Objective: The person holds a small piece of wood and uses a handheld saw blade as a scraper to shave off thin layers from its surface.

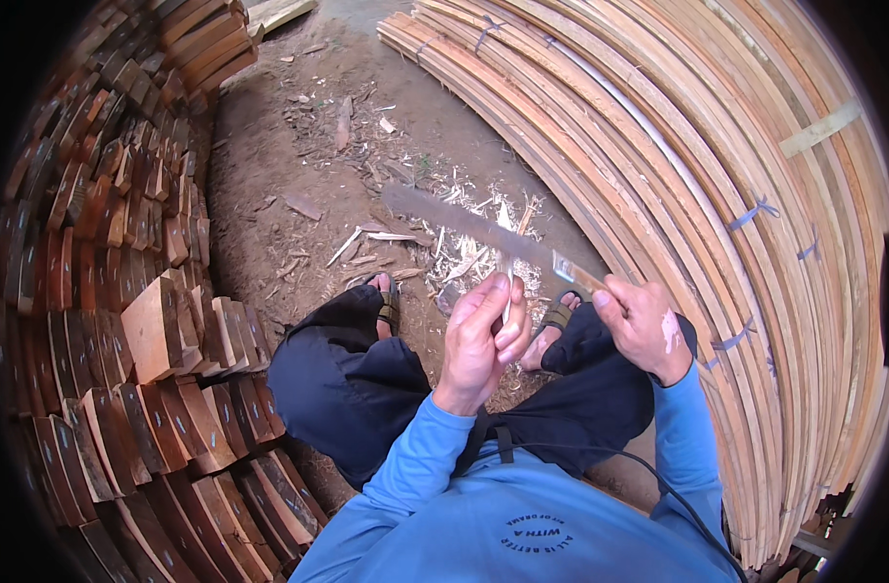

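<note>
The left hand (481, 335) is closed around a thin wood sliver (507, 291) at centre; the right hand (644, 325), at three o'clock, grips the long blade (473, 228) by its handle above scattered shavings (464, 257).

Short reddish-brown wood blocks (143, 321) are stacked in a tall wall on the left, their cut ends facing inward. On the right, long pale wooden slats (716, 194) lie in bundles, tied here and there with blue-grey straps (752, 212). Between the two runs bare brown dirt ground (269, 165), littered with pale wood shavings (464, 255) and loose chips near a pair of sandals (390, 303). Dark trousers (357, 379) and a blue long-sleeved shirt (522, 525) fill the lower middle.
</note>
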Motion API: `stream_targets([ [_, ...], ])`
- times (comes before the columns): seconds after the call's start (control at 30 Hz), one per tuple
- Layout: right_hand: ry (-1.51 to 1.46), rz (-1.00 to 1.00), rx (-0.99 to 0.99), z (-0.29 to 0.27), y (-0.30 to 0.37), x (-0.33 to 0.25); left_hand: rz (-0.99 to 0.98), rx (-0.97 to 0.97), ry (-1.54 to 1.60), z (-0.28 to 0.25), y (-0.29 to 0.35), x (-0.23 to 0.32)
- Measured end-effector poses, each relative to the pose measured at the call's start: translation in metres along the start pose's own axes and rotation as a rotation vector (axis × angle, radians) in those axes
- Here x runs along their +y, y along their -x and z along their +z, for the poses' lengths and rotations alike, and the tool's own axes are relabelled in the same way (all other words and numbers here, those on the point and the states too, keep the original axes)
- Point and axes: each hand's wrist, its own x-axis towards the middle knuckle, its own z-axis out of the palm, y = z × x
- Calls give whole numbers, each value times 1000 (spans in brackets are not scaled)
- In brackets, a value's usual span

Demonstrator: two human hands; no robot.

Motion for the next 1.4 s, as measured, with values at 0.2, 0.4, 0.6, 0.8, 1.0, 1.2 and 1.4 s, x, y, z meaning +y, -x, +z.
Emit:
stream_targets([
  [0.2, -87, -29, -105, -2, 12, -5, -22, 24, 63, -4, 3, 2],
  [0.4, 133, -84, -7, 7, 6, 8, -93, 45, 192, -5, 0, -2],
  [0.6, 130, 81, 156, 6, -15, 40, -162, -44, 68, 19, 9, -7],
  [0.8, -9, -25, -58, -2, 2, 9, -67, 64, 156, -1, -4, -2],
  [1.0, 40, -36, -86, -2, 9, 4, -64, 56, 229, -6, 0, -3],
  [1.2, 183, -72, 4, 14, 3, 12, -71, 107, 299, -6, -5, -6],
  [1.4, 261, 27, 152, 23, -20, 40, -182, 90, 106, 4, 0, -7],
])
